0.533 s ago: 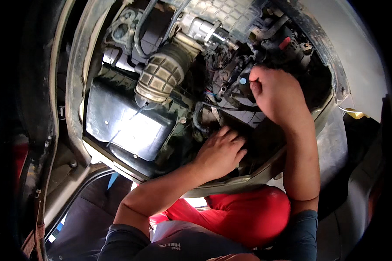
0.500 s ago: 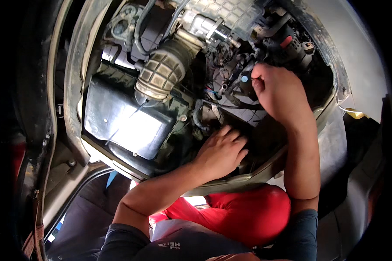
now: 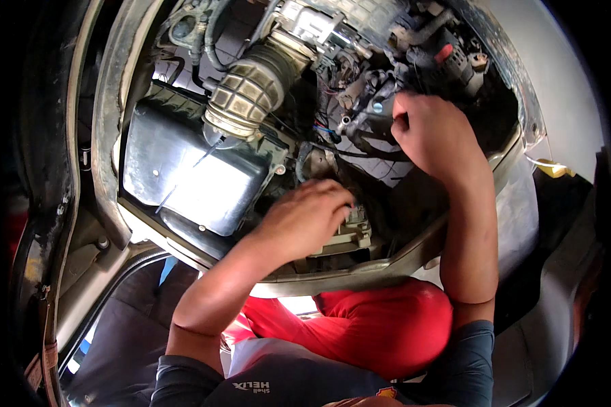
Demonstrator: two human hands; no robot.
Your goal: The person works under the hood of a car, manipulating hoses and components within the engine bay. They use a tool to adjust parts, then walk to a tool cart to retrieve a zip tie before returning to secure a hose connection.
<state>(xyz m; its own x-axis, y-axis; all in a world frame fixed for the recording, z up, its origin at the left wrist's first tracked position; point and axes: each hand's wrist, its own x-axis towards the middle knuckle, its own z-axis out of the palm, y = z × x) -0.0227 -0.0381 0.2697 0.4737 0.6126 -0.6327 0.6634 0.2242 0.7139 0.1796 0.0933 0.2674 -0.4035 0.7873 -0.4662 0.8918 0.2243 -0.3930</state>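
In the head view my right hand point(image 3: 433, 134) is a closed fist low over the engine's metal fittings and hoses, at the right of the bay. Anything gripped in it is hidden by the fingers. Left of that fist lies a metal fitting with a pale blue round end point(image 3: 377, 107). My left hand point(image 3: 307, 216) hovers near the front of the bay, its fingers loosely bent and nothing visible in them. Just beside its fingertips sits a pale, dusty box-shaped part point(image 3: 354, 229). A thin dark hose point(image 3: 366, 161) runs between the two hands.
A ribbed air intake duct point(image 3: 246, 91) rises at the left, beside a shiny black air filter box point(image 3: 190, 166) with a thin dark rod across it. The body rim point(image 3: 360, 273) borders the bay in front. Several hoses and wires crowd the middle.
My left hand has moved left, uncovering the pale box-shaped part. The right fist stays in nearly the same place, slightly turned. The whole view has shifted a little.
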